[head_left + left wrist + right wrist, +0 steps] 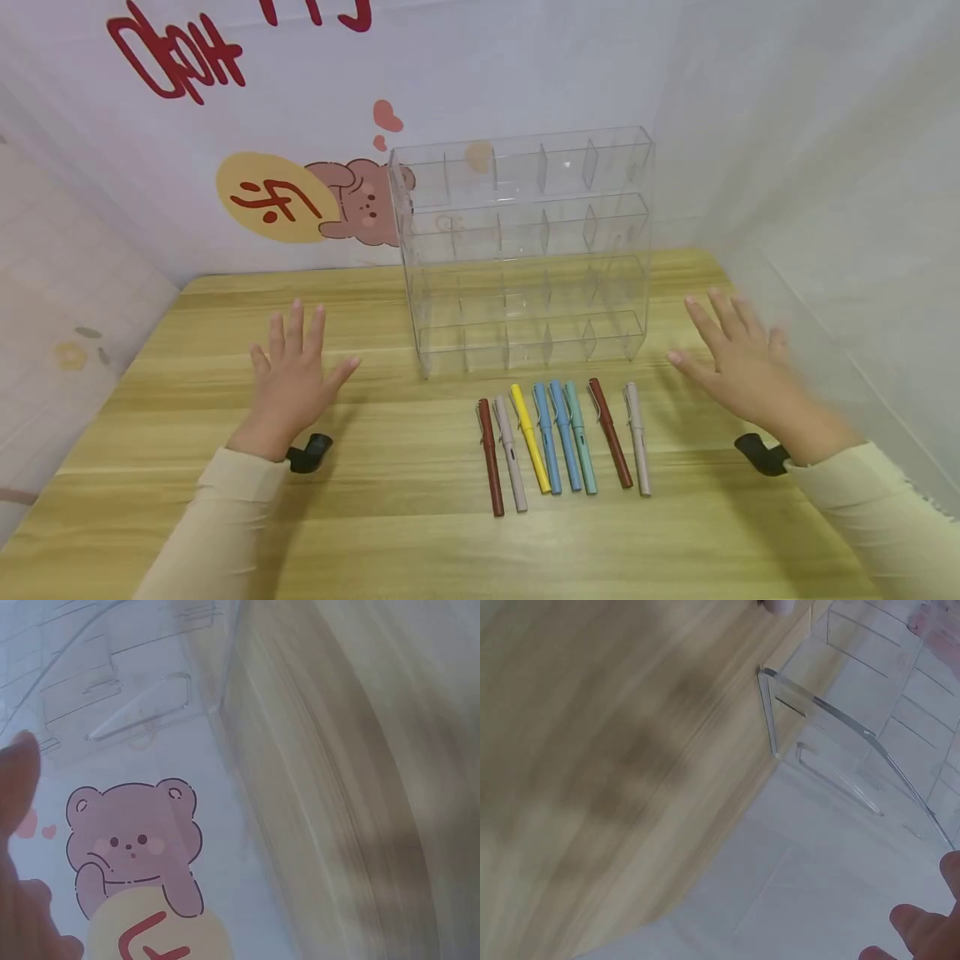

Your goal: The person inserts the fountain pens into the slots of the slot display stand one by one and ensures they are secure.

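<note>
My left hand (291,385) hovers over the table left of the pens, its fingers spread and nothing in them. On the other side, my right hand (746,371) is held out with fingers spread, also holding nothing. Between them several pens lie roughly side by side: a dark red pen (491,458), a light grey pen (512,454), a yellow pen (530,439), blue pens (564,437), a green pen (581,439), another dark red pen (611,433) and another pale pen (637,440). Behind them stands a clear tiered rack (525,283) with divided compartments.
The wooden table (375,542) carries the pens and rack. A white cloth (712,100) with red lettering and a bear print (367,204) hangs behind it. Pale curtains (885,250) flank the table. Dark wrist mounts (311,454) sit below both hands.
</note>
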Demonstrator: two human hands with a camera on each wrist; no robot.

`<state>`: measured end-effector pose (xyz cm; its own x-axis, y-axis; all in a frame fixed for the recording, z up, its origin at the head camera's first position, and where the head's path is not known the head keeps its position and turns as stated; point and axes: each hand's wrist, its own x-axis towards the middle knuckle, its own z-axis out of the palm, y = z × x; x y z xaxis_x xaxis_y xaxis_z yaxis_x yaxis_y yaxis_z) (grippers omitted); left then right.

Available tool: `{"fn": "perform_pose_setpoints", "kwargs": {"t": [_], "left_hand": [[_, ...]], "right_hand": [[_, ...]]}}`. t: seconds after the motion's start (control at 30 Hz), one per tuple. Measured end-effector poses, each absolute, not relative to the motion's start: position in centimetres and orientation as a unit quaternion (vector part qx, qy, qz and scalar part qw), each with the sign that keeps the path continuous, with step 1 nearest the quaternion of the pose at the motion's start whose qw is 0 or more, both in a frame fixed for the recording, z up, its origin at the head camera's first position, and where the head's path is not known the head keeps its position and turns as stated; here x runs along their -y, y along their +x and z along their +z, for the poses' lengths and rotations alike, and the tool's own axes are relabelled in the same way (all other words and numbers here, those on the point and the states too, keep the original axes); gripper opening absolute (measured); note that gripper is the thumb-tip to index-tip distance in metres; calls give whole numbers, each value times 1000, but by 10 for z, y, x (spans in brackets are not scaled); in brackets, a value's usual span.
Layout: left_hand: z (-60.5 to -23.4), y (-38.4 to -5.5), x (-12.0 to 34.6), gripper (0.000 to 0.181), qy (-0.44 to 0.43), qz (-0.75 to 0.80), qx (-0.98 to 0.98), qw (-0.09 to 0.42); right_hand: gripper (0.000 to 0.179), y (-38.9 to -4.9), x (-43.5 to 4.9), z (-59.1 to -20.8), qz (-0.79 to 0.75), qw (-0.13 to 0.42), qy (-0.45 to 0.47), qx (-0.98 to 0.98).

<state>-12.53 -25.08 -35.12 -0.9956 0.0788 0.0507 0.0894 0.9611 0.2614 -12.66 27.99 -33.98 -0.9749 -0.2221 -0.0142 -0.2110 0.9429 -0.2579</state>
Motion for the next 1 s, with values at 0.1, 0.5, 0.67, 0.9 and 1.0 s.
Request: {"fn": "perform_pose_setpoints", "kwargs": {"t": [0.1, 0.5, 0.67, 0.9, 1.0], "left_hand": [[-353, -129, 248, 90, -49, -155, 986, 26], [-366, -145, 231, 87, -79, -306, 948, 39], [-370, -149, 223, 85, -85, -378, 921, 33], [-373, -156, 213, 83, -64, -451, 890, 25], [-372, -158, 209, 82, -56, -484, 873, 14]], "right_hand": [[84, -126, -278, -343, -150, 7, -115, -982], [87, -126, -268, -358, -300, 36, -111, -947], [87, -124, -263, -362, -311, 72, -81, -944], [82, -126, -253, -369, -322, 88, -88, -938], [82, -128, -249, -372, -333, 99, -86, -934]]}}
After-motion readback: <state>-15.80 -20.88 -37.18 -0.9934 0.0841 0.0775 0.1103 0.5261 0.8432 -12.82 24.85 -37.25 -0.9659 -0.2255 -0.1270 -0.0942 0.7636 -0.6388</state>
